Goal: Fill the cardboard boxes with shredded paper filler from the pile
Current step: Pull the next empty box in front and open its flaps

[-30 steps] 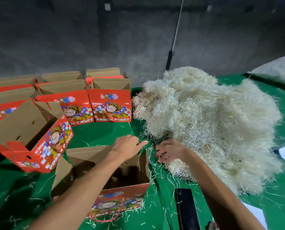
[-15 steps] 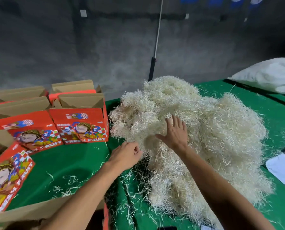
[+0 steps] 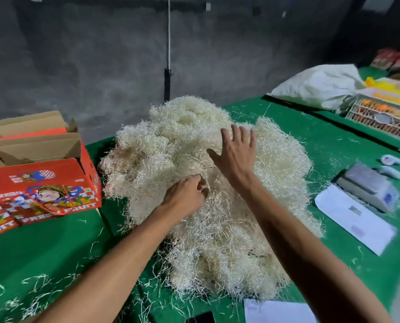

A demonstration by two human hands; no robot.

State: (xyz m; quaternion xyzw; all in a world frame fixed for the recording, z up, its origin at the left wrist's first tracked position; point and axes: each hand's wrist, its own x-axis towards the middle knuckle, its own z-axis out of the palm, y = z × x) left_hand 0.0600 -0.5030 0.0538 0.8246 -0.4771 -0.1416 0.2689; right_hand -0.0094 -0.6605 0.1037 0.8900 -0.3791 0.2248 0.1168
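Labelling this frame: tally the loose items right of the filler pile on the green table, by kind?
White paper sheets: 2
Weighing scale: 1
Small white handheld objects, too small to identify: 2
Total: 5

Bare green table (image 3: 54, 248) between boxes (image 3: 43, 183) and pile (image 3: 217, 229)

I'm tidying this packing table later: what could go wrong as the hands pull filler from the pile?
Strands may scatter further: loose shreds already litter the green table. The pile spreads close to the scale and paper sheet, so a big pull by the left hand and right hand might bury them.
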